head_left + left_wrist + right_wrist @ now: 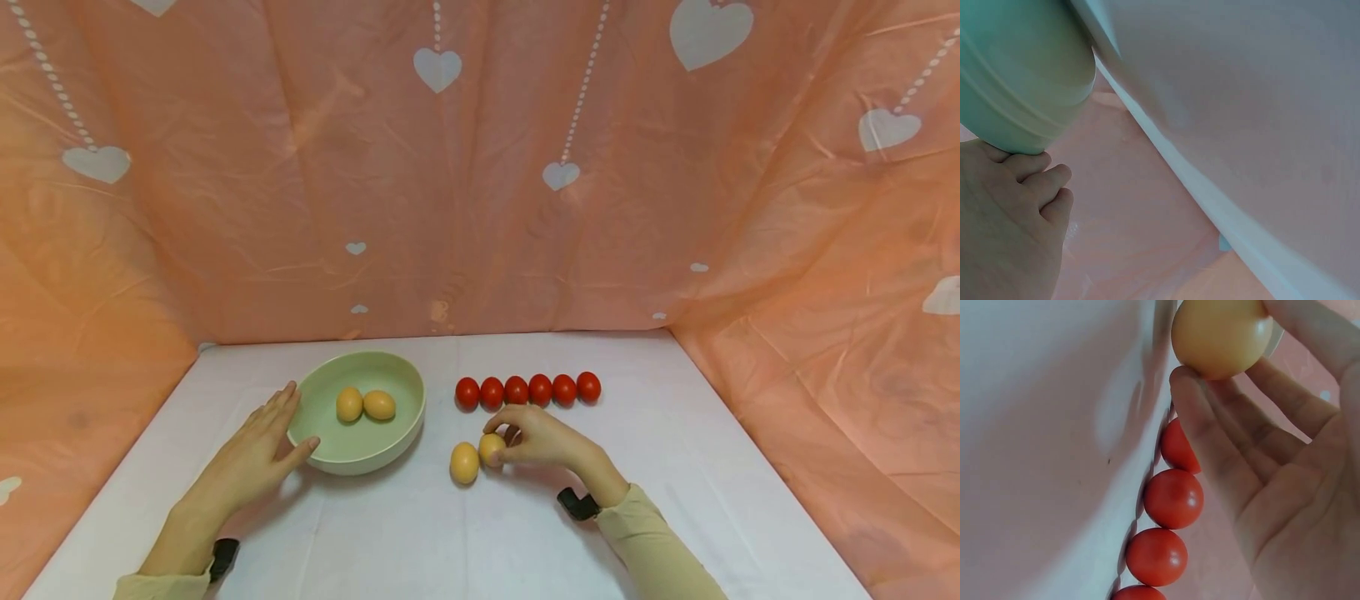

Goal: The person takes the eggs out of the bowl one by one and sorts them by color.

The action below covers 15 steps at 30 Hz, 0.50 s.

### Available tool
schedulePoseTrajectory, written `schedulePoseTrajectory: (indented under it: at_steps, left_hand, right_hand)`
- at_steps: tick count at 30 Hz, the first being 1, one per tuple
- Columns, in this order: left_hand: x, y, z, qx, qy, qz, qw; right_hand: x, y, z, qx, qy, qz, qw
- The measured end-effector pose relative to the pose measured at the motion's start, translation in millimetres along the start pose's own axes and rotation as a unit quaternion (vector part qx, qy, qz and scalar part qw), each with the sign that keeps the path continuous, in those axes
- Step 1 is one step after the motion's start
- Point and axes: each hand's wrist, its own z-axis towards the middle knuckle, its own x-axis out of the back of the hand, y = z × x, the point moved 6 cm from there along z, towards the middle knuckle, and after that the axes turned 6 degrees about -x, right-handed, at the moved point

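My right hand (543, 437) pinches a small smooth yellow tomato (1219, 337) between thumb and fingertips. Just left of it on the white table lies another yellow tomato (464, 463). At the left, my left hand (251, 454) touches the side of a pale green bowl (360, 457), its fingers straight and thumb spread along the rim. Two yellow tomatoes (349, 404) lie side by side within the bowl. From the left wrist, the bowl's outer wall (1022, 75) shows against the fingertips.
Behind my right hand runs a row of several red cherry tomatoes (540, 389), also seen below the fingers in the right wrist view. An orange cloth with white hearts (480, 250) hangs behind and beside the white-covered table (390, 533).
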Motion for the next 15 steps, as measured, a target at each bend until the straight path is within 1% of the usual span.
schedulePoseTrajectory:
  at_steps: [15]
  left_hand:
    - [-0.3,-0.5,0.7,0.000,0.001,0.002,1.0000]
  right_hand:
    - [-3.6,-5.0,-1.5,0.002,-0.007,-0.006,1.000]
